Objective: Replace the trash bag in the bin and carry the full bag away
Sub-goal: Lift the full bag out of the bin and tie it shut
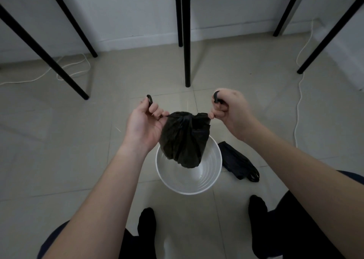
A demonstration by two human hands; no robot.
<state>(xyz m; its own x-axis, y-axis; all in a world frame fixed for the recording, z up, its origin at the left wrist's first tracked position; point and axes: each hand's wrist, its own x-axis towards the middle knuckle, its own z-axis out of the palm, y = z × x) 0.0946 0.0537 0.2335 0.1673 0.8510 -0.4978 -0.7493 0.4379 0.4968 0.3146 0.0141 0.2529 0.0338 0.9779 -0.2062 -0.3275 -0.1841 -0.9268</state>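
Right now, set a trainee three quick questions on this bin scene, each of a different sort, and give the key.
1. True or false: the mouth of the black bag is stretched over the rim of the white bin.
2. What do the hands, left hand and right hand, each grip? A) the bin's rim B) a handle of the black bag C) nothing at all
3. Fill in: the folded black bag lies on the floor to the ___ of the bin.

Key
1. False: the mouth is gathered shut between the hands, above the bin.
2. B
3. right
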